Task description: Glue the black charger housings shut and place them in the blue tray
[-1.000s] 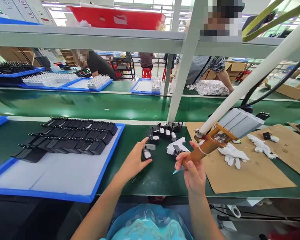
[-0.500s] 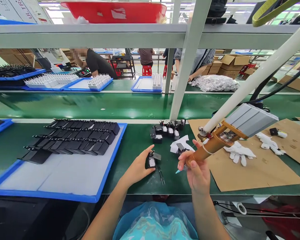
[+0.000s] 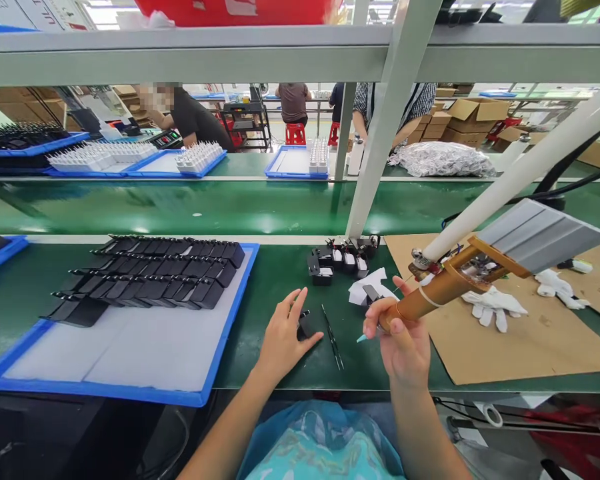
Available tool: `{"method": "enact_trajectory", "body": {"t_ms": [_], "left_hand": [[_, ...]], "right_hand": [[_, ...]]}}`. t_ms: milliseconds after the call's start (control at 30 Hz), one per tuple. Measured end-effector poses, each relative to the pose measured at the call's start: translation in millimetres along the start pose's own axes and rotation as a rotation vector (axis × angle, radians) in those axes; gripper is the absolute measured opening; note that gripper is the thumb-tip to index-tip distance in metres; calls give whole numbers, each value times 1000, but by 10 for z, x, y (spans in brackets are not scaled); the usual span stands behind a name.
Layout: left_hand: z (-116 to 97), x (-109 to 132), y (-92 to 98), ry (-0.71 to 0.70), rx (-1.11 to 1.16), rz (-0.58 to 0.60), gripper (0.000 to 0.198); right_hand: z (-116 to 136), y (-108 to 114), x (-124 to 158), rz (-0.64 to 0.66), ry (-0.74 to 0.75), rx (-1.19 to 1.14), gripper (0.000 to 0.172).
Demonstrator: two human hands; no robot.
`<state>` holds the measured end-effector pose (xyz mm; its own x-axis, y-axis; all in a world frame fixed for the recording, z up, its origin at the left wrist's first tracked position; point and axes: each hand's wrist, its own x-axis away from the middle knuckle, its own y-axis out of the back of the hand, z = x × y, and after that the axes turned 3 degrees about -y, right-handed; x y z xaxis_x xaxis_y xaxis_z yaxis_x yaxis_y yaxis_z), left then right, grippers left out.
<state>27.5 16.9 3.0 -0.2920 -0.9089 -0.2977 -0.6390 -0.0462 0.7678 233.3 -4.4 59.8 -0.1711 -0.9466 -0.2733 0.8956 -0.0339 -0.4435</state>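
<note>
Right hand (image 3: 404, 341) is closing firmly around the lower end of a copper-brown cylindrical tool handle (image 3: 433, 297). It is gripping low, near the small teal tip (image 3: 361, 338), which probably gives finer control of the point. The tip is hovering just above the green bench top (image 3: 280, 280), pointing left toward the other hand.

Left hand (image 3: 286, 333) is resting on the bench with fingers fanned. Its thumb and forefinger are loosely pinching a small black plastic part (image 3: 305, 325), seemingly steadying it flat against the surface. The part is sitting near the bench's front edge, between the 2 hands.

A thin pair of black tweezers (image 3: 333, 337) is lying just beside the part, within easy reach of either hand.

Further up, the handle is joining a grey ribbed metal box (image 3: 540, 233) and a long white tube (image 3: 520, 170) that is rising to the upper right, apparently carrying the tool's weight.

Behind the hands, a cluster of small black components (image 3: 343, 259) and a crumpled white paper scrap (image 3: 373, 288) are waiting. To the right, white cloth gloves (image 3: 493, 308) are lying on a brown cardboard sheet (image 3: 505, 347). To the left, a blue-rimmed tray (image 3: 220, 320) is holding neat rows of black parts.
</note>
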Motion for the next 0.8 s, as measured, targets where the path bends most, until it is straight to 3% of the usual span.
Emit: {"method": "enact_trajectory", "body": {"t_ms": [100, 300, 467, 633, 800], "left_hand": [[1, 0, -60, 67, 77, -68, 76], [183, 5, 70, 299, 548, -128, 51], [312, 45, 50, 344, 714, -174, 49], [351, 117, 79, 398, 603, -219, 35], [279, 255, 115, 289, 300, -165, 30]], "right_hand": [[-20, -32, -21, -6, 2, 1, 48], [-34, -75, -52, -31, -4, 17, 49], [-30, -94, -54, -37, -16, 23, 48], [-36, -76, -77, -10, -10, -5, 49], [-25, -145, -143, 48, -66, -122, 58]]}}
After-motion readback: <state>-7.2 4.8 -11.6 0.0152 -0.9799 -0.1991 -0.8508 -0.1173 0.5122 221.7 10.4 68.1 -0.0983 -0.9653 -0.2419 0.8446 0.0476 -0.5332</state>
